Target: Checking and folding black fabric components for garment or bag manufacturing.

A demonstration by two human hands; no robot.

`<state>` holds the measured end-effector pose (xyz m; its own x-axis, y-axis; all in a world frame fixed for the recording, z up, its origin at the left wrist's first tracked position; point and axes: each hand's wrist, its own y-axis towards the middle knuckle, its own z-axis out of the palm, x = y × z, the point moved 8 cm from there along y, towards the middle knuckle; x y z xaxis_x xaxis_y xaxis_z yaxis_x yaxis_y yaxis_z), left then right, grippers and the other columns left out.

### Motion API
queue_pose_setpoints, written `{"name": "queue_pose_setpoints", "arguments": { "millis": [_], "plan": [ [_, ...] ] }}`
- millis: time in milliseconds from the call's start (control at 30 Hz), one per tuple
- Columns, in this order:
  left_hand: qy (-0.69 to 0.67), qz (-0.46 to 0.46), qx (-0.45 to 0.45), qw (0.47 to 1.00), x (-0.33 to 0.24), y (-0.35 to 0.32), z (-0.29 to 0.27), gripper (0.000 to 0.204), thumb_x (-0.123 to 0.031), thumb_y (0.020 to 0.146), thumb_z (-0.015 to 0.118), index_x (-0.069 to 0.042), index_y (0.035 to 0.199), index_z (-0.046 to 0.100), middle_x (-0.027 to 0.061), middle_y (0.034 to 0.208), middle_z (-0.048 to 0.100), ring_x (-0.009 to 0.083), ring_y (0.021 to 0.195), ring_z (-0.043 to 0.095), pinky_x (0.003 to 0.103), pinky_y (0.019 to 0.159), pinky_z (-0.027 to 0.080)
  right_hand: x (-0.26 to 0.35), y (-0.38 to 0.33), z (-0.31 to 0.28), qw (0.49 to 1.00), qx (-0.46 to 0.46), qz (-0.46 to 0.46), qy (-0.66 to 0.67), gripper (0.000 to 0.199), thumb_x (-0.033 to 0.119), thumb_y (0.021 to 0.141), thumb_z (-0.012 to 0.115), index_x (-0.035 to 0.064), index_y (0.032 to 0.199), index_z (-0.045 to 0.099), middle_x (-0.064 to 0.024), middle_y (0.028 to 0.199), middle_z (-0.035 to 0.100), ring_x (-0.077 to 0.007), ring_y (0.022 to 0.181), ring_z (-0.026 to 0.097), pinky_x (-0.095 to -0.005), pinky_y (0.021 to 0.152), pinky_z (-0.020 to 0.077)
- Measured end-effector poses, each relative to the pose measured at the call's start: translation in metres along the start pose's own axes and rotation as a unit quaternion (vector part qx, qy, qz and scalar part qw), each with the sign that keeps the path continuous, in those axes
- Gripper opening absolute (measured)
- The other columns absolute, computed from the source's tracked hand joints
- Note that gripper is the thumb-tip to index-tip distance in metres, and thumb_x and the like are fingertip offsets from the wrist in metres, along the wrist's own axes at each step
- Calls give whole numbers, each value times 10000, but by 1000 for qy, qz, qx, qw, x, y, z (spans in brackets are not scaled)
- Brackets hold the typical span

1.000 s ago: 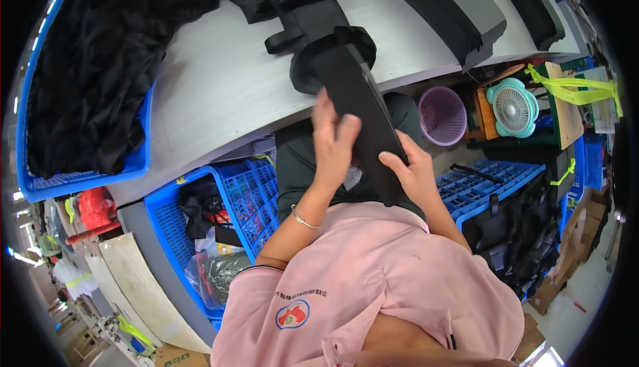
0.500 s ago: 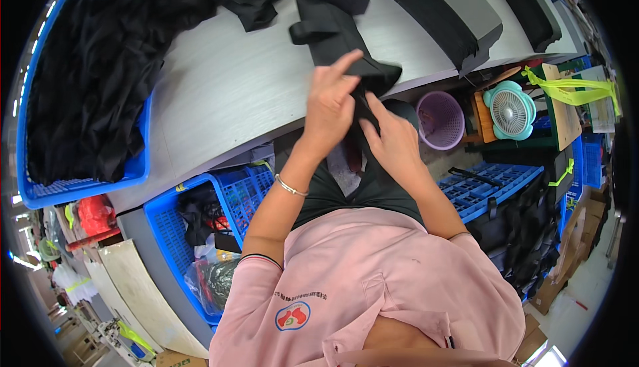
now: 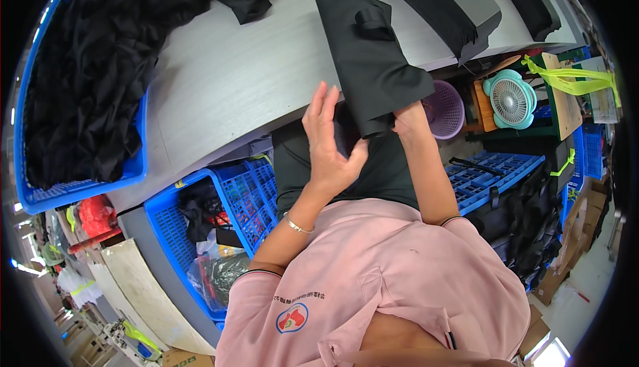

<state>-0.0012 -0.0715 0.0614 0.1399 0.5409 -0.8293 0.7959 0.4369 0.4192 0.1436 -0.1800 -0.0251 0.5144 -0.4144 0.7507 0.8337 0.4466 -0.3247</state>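
Black cloth (image 3: 366,54) spans the near edge of the table (image 3: 233,67), one end over the dark trousers (image 3: 293,167); left hand (image 3: 331,150) released, fingers spread, thumb beside cloth's lower end, contact unclear; right hand (image 3: 411,120) at cloth's right corner, fingers hidden, can't tell if grasping.

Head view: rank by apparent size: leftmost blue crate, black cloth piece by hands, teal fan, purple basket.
1. Leftmost blue crate
2. Black cloth piece
3. Teal fan and purple basket: too alike to rank; basket partly hidden.
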Motion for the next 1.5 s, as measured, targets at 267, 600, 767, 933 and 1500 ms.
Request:
{"name": "queue_pose_setpoints", "arguments": {
  "millis": [267, 600, 767, 933, 1500],
  "plan": [
    [-27, -34, -123, 991, -12, 10, 1, 666, 206, 691, 556, -72, 1292, 632, 102, 1294, 558, 170, 924, 570, 242, 655, 472, 4, -16, 16, 996, 11, -2, 88, 437, 236, 962, 613, -37, 1294, 537, -172, 1212, 632, -269, 1052, 660, -409, 881, 588],
    [-50, 4, -121, 991, -23, 4, 0, 654, 204, 688, 526, -86, 1255, 675, 77, 1205, 593, 125, 920, 572, 218, 608, 444, -1, -27, 10, 995, -75, 17, 58, 448, 297, 978, 584, -2, 1308, 538, -149, 1190, 641, -263, 1043, 655, -411, 872, 578],
    [-83, -14, -106, 991, -15, 1, 6, 699, 187, 675, 516, -97, 1299, 652, 80, 1248, 565, 120, 947, 556, 218, 596, 435, -3, -17, 9, 998, -28, -14, 56, 420, 270, 966, 589, 0, 1286, 556, -145, 1176, 648, -257, 1021, 662, -404, 851, 581],
    [-76, -11, -98, 992, -6, -4, 8, 714, 178, 675, 528, -90, 1330, 630, 90, 1289, 539, 124, 961, 548, 217, 596, 431, -12, -6, 11, 996, 18, -17, 87, 407, 250, 965, 589, 6, 1289, 556, -141, 1185, 643, -258, 1026, 658, -408, 851, 581],
    [-118, -244, -167, 948, 101, -24, -17, 344, -38, 967, 508, -39, 1272, 666, 24, 764, 627, 44, 592, 538, 237, 572, 500, -14, 3, 47, 947, 197, 37, -250, 357, 146, 932, 618, -20, 1246, 589, -169, 1249, 621, -298, 1176, 583, -398, 999, 450]
  ]
}}
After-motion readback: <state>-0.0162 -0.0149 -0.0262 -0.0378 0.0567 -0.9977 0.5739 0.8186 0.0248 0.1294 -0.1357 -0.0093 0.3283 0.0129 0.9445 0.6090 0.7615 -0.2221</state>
